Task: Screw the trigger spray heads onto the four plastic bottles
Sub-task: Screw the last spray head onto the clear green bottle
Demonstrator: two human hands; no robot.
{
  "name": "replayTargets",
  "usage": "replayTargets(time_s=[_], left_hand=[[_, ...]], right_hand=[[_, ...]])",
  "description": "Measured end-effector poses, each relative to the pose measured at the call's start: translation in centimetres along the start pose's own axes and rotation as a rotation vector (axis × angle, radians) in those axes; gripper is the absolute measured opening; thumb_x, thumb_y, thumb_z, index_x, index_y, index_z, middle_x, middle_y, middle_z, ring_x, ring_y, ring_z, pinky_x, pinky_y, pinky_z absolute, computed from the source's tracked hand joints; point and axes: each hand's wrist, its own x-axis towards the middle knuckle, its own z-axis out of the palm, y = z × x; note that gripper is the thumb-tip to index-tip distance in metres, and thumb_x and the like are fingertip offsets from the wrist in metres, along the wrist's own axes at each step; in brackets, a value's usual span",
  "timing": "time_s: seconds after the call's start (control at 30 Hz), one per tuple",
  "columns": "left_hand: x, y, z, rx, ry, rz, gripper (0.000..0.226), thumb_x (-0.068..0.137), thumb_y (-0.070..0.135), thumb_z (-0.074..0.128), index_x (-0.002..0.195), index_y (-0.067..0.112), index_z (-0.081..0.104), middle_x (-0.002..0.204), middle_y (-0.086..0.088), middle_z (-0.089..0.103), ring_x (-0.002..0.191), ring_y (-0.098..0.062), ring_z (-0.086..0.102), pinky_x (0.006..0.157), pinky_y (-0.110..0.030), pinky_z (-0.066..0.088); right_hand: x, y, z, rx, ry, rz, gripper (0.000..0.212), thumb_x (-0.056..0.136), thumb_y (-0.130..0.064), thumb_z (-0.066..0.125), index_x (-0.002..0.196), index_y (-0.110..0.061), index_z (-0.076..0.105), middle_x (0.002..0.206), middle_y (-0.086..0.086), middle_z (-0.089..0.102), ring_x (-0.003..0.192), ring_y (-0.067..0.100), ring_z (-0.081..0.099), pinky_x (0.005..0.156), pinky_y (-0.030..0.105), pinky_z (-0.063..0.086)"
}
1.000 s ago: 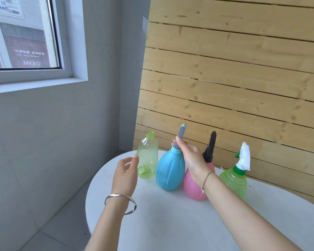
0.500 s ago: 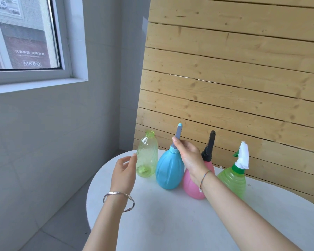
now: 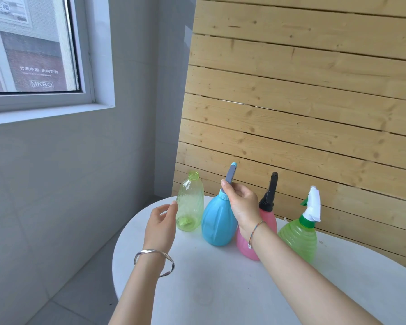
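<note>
Right grip [image 3: 240, 202]: closed around the grey spray head [image 3: 230, 174] of the blue bottle [image 3: 218, 222], thumb and fingers [image 3: 225, 184] pinching just above the blue collar [image 3: 224, 195]. Head tilted toward 1 o'clock rather than plumb. Left grip [image 3: 162, 222]: open, empty, fingertips just beside the lower wall of the clear green bottle [image 3: 189, 202], contact not confirmable.

Layout on the white worktop [image 3: 244, 296], from 9 o'clock to 3 o'clock: clear green bottle with bare threaded neck, no head fitted; blue bottle; pink bottle [image 3: 251, 245] with black head [image 3: 270, 193], partly hidden behind the right wrist; ribbed green bottle [image 3: 298, 240] with white head [image 3: 313, 205]. No spare spray head visible for the clear green bottle.

Probable step: final tightening of the blue head, three of four apparently fitted.

Hazards:
- Cross-threading. Cause: torque applied high on the slanted head instead of at the collar.
- Bottle spin or tip-over. Cause: blue body unsupported, left grip elsewhere; light, empty, rounded base.
- Knock-on fall. Cause: blue, pink and clear green bottles standing almost touching; right forearm passing close in front of pink bottle.
- Roll-off. Cause: clear green bottle near the worktop rim at 10 o'clock, tall and narrow, easily nudged by the left fingertips.
- Over-tightening. Cause: thin plastic threads, long head acting as lever.
</note>
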Motion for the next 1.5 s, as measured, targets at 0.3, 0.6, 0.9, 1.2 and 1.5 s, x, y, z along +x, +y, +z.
replayTargets(time_s=[0.3, 0.6, 0.9, 1.2, 1.5], left_hand=[[0.1, 0.0, 0.0, -0.002, -0.003, -0.012, 0.034, 0.092, 0.039, 0.048, 0.118, 0.018, 0.052, 0.125, -0.004, 0.058, 0.103, -0.021, 0.053, 0.083, -0.031, 0.038], [0.3, 0.1, -0.8, -0.024, -0.003, -0.018, 0.029, 0.092, 0.039, 0.048, 0.113, 0.02, 0.051, 0.127, -0.005, 0.058, 0.109, -0.023, 0.054, 0.086, -0.031, 0.038], [0.3, 0.8, -1.8, -0.057, 0.016, 0.024, 0.034, 0.088, 0.046, 0.053, 0.111, 0.022, 0.053, 0.121, 0.0, 0.06, 0.1, -0.018, 0.055, 0.078, -0.03, 0.04], [-1.6, 0.8, -1.1, 0.439, -0.073, 0.446, 0.09, 0.053, 0.054, 0.081, 0.13, 0.032, 0.04, 0.127, 0.016, 0.049, 0.124, -0.012, 0.042, 0.102, -0.033, 0.039], [-5.8, 0.6, 3.2, 0.56, -0.38, 0.55, 0.076, 0.046, 0.064, 0.078, 0.108, 0.042, 0.04, 0.103, 0.021, 0.057, 0.098, -0.007, 0.056, 0.076, -0.021, 0.041]], right_hand=[[-0.2, -0.5, 0.2, -0.041, 0.019, 0.061, 0.04, 0.083, -0.036, 0.066, 0.113, -0.011, 0.058, 0.116, 0.003, 0.065, 0.103, 0.016, 0.059, 0.086, 0.026, 0.042], [-1.9, -3.7, 3.3, -0.263, -0.189, -0.578, 0.038, 0.085, -0.025, 0.065, 0.12, -0.016, 0.053, 0.123, -0.005, 0.05, 0.12, 0.005, 0.045, 0.101, 0.011, 0.027], [0.8, -2.9, 6.5, -0.641, -0.315, -0.37, 0.035, 0.084, -0.016, 0.065, 0.118, -0.013, 0.062, 0.125, 0.005, 0.064, 0.118, 0.022, 0.056, 0.102, 0.029, 0.04], [-3.6, -5.7, 1.6, -0.349, -0.384, -0.482, 0.017, 0.071, -0.014, 0.079, 0.081, -0.024, 0.068, 0.084, -0.009, 0.069, 0.078, 0.005, 0.065, 0.08, 0.016, 0.052], [-7.3, -4.0, -13.6, -0.198, -0.199, -0.369, 0.01, 0.075, -0.014, 0.075, 0.081, -0.018, 0.068, 0.085, -0.004, 0.071, 0.079, 0.008, 0.065, 0.076, 0.017, 0.051]])
